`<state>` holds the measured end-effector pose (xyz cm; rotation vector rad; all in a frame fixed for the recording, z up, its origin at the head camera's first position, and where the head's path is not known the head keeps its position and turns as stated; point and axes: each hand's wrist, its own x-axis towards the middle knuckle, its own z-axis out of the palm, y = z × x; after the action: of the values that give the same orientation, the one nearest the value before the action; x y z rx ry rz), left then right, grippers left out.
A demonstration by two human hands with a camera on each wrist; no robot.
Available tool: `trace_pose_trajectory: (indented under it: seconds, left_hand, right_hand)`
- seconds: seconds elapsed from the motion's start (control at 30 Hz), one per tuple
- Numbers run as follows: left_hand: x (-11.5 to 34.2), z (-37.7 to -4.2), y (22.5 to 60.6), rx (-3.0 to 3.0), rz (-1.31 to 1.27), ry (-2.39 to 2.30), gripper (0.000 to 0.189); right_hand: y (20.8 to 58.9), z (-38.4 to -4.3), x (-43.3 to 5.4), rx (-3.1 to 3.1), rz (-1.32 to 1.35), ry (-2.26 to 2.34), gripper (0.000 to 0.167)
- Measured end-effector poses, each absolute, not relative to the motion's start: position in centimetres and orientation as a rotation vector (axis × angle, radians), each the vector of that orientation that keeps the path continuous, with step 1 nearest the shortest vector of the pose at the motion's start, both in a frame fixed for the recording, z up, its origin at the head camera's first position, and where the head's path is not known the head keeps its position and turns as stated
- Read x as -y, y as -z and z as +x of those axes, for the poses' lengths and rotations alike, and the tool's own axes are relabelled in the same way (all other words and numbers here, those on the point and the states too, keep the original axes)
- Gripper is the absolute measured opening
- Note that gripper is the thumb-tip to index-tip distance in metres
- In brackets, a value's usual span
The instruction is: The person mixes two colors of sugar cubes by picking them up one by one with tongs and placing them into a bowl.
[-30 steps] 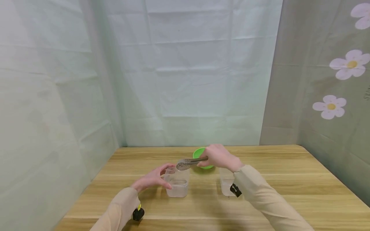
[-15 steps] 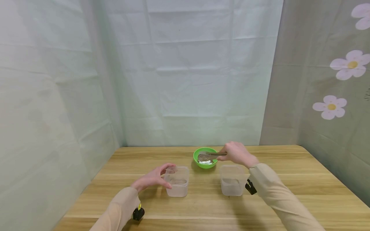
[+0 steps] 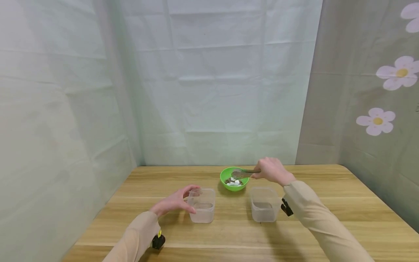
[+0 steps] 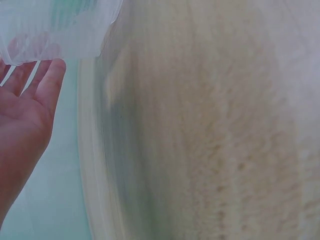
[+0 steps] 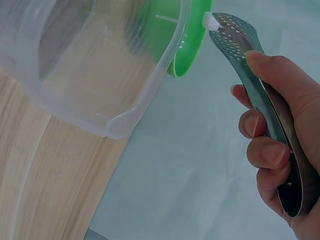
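In the head view my right hand holds metal tongs with perforated tips over the green bowl. The bowl contains white chunks and small brown pieces. The right wrist view shows my thumb and fingers wrapped around the tongs, with a white chunk at their tips. My left hand holds the left clear plastic container by its side, thumb at the front and fingers behind. Those fingers lie against its wall in the left wrist view.
A second clear plastic container stands to the right, below my right forearm. All of these stand on a wooden table. Pale cloth hangs behind the table and along its sides.
My right hand has carried the tongs from above the left container rightward to over the green bowl, uncovering the bowl's contents. The left hand stays at its container.
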<state>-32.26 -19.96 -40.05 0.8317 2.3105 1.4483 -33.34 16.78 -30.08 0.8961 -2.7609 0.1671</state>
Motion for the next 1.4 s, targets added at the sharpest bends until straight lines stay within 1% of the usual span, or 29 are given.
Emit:
trace_pose_trajectory:
  seconds: [0.23, 0.37, 0.57, 0.7, 0.77, 0.83, 0.93, 1.0, 1.07, 1.2, 1.3, 1.4]
  left_hand:
    - [19.8, -32.2, 39.8, -2.329, 0.845, -1.423, 0.085]
    - [19.8, -32.1, 39.8, -2.329, 0.866, -1.414, 0.086]
    - [19.8, -32.4, 39.9, -2.318, 0.867, -1.407, 0.084]
    - [19.8, -32.4, 39.8, -2.313, 0.882, -1.401, 0.085]
    - [19.7, -32.3, 39.6, -2.316, 0.886, -1.393, 0.086]
    - [19.7, -32.3, 39.5, -2.322, 0.883, -1.383, 0.086]
    - [19.6, -32.2, 39.3, -2.328, 0.878, -1.368, 0.087]
    - [19.6, -32.1, 39.2, -2.336, 0.875, -1.355, 0.087]
    - [19.6, -32.0, 39.1, -2.342, 0.869, -1.345, 0.086]
    - [19.7, -31.6, 38.9, -2.358, 0.832, -1.326, 0.084]
    - [19.7, -31.5, 38.8, -2.362, 0.818, -1.320, 0.083]
    - [19.7, -31.5, 38.8, -2.358, 0.833, -1.322, 0.082]
  right_hand:
    - [30.1, -33.3, -16.9, 2.785, 0.855, -0.179, 0.020]
    - [30.1, -33.2, -16.9, 2.767, 0.869, -0.206, 0.035]
    - [30.0, -33.1, -16.9, 2.763, 0.870, -0.244, 0.044]
    - [29.8, -32.8, -17.1, 2.791, 0.832, -0.261, 0.038]
    - [29.8, -32.6, -17.5, 2.802, 0.798, -0.277, 0.030]
    - [29.9, -32.4, -18.0, 2.815, 0.740, -0.296, 0.027]
    - [30.2, -32.0, -19.1, 2.819, 0.643, -0.329, 0.035]
    - [30.5, -31.7, -19.8, 2.816, 0.579, -0.337, 0.035]
    - [30.8, -31.4, -20.6, 2.814, 0.520, -0.342, 0.031]
    - [31.2, -30.9, -21.9, 2.790, 0.456, -0.292, 0.029]
    - [31.6, -30.6, -22.9, 2.763, 0.435, -0.262, 0.030]
    - [32.0, -30.4, -23.7, 2.758, 0.372, -0.268, 0.034]
